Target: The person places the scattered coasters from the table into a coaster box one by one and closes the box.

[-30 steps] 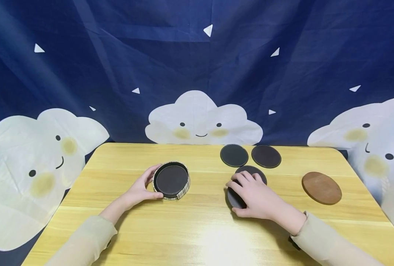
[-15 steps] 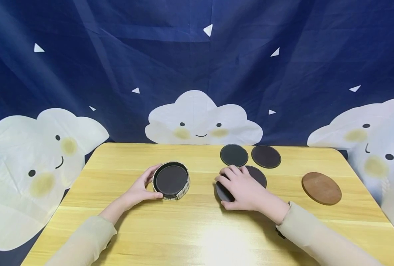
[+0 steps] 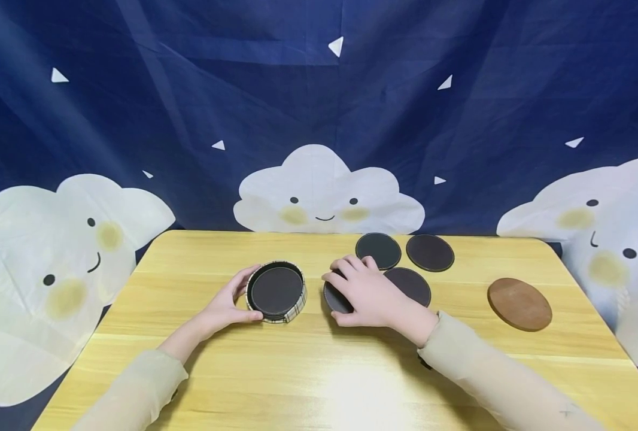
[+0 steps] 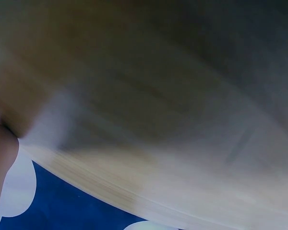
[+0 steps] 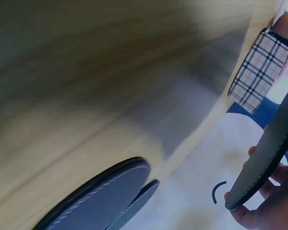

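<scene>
Two hands are working over wooden table [image 3: 233,383]; left hand [image 3: 223,307] is gripping plaid holder [image 3: 297,310], fingers and thumb curving round wall; dark coaster [image 5: 265,155] is hanging just right of holder, clear of table; right hand [image 3: 370,293] is holding it by edges, fingers spread; coaster is likely handling light, stiff, smooth; stitched rim is probably offering surest hold; three dark coasters [image 3: 430,253] are lying farther right; brown disc [image 3: 520,304] is lying rightmost, well apart.
</scene>
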Demonstrator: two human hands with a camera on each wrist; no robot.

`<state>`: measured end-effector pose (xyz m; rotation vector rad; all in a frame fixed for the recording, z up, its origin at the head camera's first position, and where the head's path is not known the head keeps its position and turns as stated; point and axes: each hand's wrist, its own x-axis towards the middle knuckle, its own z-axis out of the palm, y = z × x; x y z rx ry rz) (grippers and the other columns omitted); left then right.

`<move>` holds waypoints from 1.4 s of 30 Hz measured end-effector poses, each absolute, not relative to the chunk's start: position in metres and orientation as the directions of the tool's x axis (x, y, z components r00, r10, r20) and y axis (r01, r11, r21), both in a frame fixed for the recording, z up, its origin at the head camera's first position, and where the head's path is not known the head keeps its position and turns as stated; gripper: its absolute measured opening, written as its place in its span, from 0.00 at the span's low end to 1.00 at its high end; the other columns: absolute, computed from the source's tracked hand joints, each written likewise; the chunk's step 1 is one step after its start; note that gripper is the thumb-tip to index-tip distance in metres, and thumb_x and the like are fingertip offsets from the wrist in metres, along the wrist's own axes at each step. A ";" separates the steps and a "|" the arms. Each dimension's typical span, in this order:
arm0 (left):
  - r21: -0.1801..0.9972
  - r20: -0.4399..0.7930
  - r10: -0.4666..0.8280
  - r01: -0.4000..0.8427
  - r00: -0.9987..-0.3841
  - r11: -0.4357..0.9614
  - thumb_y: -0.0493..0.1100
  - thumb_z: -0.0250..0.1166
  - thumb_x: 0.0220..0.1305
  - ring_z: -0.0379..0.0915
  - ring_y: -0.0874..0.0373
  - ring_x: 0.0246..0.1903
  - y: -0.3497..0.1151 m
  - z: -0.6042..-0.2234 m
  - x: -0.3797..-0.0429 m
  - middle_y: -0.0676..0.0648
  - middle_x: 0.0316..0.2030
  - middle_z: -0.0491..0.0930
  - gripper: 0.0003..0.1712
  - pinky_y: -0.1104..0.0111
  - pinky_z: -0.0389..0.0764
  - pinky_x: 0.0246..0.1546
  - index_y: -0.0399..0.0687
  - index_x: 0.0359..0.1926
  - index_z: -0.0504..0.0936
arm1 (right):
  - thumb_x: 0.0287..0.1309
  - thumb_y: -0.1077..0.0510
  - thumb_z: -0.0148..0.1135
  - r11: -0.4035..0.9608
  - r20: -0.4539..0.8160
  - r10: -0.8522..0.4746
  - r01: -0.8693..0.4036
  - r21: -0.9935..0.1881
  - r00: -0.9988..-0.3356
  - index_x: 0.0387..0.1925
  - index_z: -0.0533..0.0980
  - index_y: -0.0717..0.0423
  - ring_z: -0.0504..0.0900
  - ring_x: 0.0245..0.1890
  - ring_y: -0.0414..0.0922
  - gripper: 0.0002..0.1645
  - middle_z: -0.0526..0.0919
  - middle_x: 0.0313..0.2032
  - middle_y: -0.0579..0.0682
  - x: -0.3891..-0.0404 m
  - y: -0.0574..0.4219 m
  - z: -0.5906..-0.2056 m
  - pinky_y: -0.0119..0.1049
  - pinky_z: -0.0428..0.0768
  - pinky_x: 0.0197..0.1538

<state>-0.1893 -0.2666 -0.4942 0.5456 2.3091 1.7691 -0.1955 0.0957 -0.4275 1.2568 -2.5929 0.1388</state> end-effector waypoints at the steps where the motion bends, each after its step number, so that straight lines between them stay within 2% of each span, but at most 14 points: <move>1: 0.959 0.076 0.394 0.176 -0.916 0.223 0.36 0.85 0.50 0.68 0.76 0.64 -0.267 -0.494 -0.189 0.28 0.74 0.67 0.63 0.87 0.62 0.67 0.40 0.82 0.58 | 0.55 0.35 0.69 0.620 0.267 -0.760 -0.784 0.025 -0.593 0.63 0.77 0.46 0.75 0.60 0.51 0.37 0.79 0.59 0.50 -0.197 0.093 -0.426 0.52 0.73 0.54; 7: 0.960 0.077 0.396 0.176 -0.915 0.219 0.37 0.86 0.50 0.68 0.78 0.64 -0.267 -0.494 -0.189 0.27 0.73 0.68 0.63 0.88 0.62 0.68 0.40 0.82 0.58 | 0.55 0.34 0.68 0.592 0.259 -0.785 -0.805 0.046 -0.563 0.65 0.77 0.46 0.74 0.62 0.52 0.39 0.78 0.62 0.51 -0.204 0.073 -0.422 0.51 0.73 0.53; 16: 0.957 0.063 0.394 0.167 -0.917 0.235 0.38 0.85 0.51 0.68 0.71 0.67 -0.267 -0.492 -0.189 0.29 0.74 0.68 0.63 0.87 0.62 0.68 0.41 0.82 0.57 | 0.56 0.32 0.69 0.568 0.227 -0.809 -0.820 0.067 -0.542 0.67 0.76 0.46 0.73 0.65 0.50 0.41 0.77 0.63 0.50 -0.212 0.042 -0.415 0.51 0.73 0.58; 23: 0.960 0.056 0.408 0.161 -0.911 0.229 0.39 0.85 0.53 0.69 0.77 0.64 -0.267 -0.492 -0.189 0.29 0.74 0.67 0.63 0.87 0.62 0.68 0.41 0.83 0.56 | 0.57 0.31 0.68 0.562 0.195 -0.815 -0.826 0.041 -0.545 0.68 0.76 0.45 0.72 0.65 0.48 0.42 0.77 0.64 0.48 -0.217 0.021 -0.414 0.49 0.72 0.58; 30: 0.960 0.055 0.414 0.163 -0.909 0.230 0.38 0.84 0.54 0.68 0.78 0.64 -0.267 -0.491 -0.190 0.28 0.75 0.65 0.63 0.87 0.63 0.67 0.41 0.83 0.55 | 0.57 0.30 0.67 0.550 0.183 -0.825 -0.834 0.043 -0.534 0.68 0.76 0.43 0.72 0.64 0.48 0.41 0.77 0.64 0.48 -0.220 0.000 -0.412 0.48 0.72 0.59; 42: 0.957 0.037 0.403 0.149 -0.914 0.249 0.38 0.84 0.54 0.69 0.81 0.62 -0.267 -0.489 -0.188 0.30 0.75 0.66 0.60 0.86 0.62 0.67 0.42 0.82 0.58 | 0.59 0.30 0.66 0.567 0.144 -0.817 -0.823 0.032 -0.558 0.72 0.74 0.40 0.71 0.65 0.48 0.43 0.77 0.64 0.47 -0.225 -0.027 -0.412 0.48 0.72 0.58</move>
